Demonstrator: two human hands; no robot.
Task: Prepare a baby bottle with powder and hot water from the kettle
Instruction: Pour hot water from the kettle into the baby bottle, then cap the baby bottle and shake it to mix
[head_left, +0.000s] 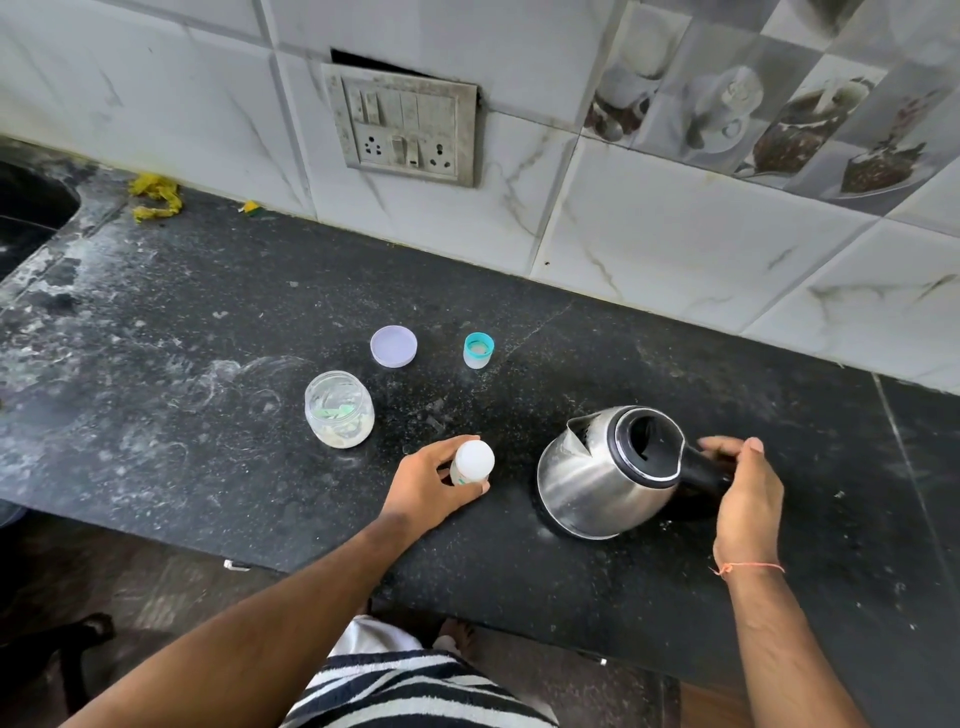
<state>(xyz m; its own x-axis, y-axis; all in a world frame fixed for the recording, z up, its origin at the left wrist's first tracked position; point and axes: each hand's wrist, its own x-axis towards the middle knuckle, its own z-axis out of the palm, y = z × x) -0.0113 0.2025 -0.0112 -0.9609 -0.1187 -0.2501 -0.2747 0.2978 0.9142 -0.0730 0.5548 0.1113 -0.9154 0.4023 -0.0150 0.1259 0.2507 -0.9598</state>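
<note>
Two hands work the dark tabletop in the head view: the left hand has its grip wrapped around the small baby bottle, standing upright; the right hand closes on the kettle handle. Steel kettle likely heavy and hot, so hold only the black handle; the bottle looks light and tippy.

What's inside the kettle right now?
The kettle has its lid open, but its mouth shows only dark interior; no water level is visible. The right hand grips its handle.
</note>
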